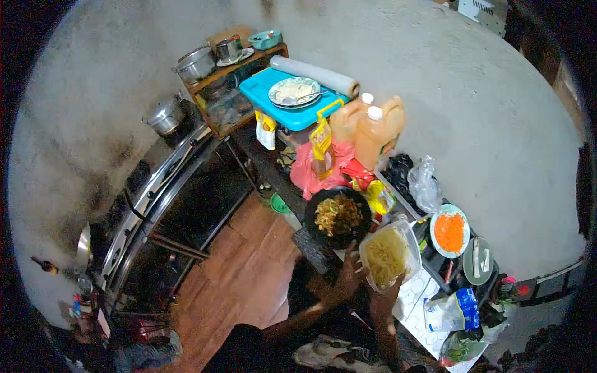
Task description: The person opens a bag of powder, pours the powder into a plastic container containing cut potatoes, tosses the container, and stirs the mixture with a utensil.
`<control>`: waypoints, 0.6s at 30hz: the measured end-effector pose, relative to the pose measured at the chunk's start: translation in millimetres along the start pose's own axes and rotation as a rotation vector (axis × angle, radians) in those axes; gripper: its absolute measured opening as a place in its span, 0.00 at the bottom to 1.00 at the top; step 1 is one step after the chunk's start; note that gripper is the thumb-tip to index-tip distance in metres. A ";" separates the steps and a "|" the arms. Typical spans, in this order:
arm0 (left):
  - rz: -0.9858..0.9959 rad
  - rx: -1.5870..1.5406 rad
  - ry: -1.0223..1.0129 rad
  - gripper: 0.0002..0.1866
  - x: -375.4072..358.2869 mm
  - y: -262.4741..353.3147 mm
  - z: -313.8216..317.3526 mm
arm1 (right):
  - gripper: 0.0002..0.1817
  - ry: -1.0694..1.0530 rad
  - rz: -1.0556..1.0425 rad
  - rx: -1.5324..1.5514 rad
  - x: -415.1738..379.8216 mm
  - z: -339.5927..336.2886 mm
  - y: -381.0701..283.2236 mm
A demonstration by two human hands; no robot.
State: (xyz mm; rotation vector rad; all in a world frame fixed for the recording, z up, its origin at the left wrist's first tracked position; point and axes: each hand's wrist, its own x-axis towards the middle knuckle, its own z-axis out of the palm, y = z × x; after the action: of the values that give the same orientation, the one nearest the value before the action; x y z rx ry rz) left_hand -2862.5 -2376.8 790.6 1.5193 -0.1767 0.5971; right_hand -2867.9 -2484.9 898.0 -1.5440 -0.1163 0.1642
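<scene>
A clear plastic container (388,252) of pale yellow strips is between my two hands, tilted beside a black pan. My left hand (349,273) is closed on the container's left side. My right hand (390,289) grips its lower right edge, with the fingers partly hidden behind it. The black pan (314,227) lies just up and to the left of the container and holds a browned, chopped mixture (337,214).
A plate of shredded orange food (450,233) and a green plate with white sticks (477,261) lie right. A blue-white packet (452,311) is nearer. Behind stand large orange-filled bottles (373,137) and a turquoise lid (255,87). A stove (155,193) is left.
</scene>
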 end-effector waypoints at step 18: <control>-0.530 -0.338 -0.408 0.30 182.2 33.3 -213.1 | 0.35 0.114 0.464 0.515 93.8 122.9 -11.6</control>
State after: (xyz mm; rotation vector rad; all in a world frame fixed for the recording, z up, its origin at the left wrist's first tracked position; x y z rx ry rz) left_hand -2777.9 -2126.5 890.2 1.2686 -0.1662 -0.1646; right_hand -2797.1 -2347.5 909.9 -1.0397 0.3551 0.4361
